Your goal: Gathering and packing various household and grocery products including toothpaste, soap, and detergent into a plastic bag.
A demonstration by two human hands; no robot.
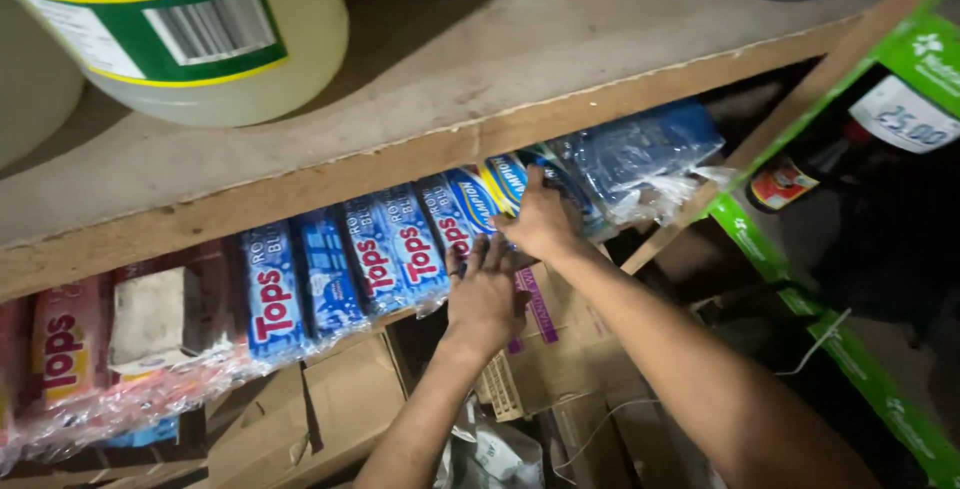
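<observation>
Hands meet under the shelf lip: right hand (540, 221) curled on the end of a blue wrapped bar pack (505, 189), gripping it; left hand (487, 294) just below, fingers half closed against the underside of the same row, grasp itself hidden. The pack sits at the right end of a row of blue bar packs (385, 249) lying on the lower shelf, tucked behind the wooden shelf edge (420, 154). Handling judged best with a low, level pull, since the edge overhangs closely. Clear-wrapped blue bundle (640, 154) presses in from the right. Red packs (60, 349) far left. Cardboard boxes (340, 399) crowd below. Pale jug (200, 29) stands on the shelf above; green rack (850, 349) at right.
</observation>
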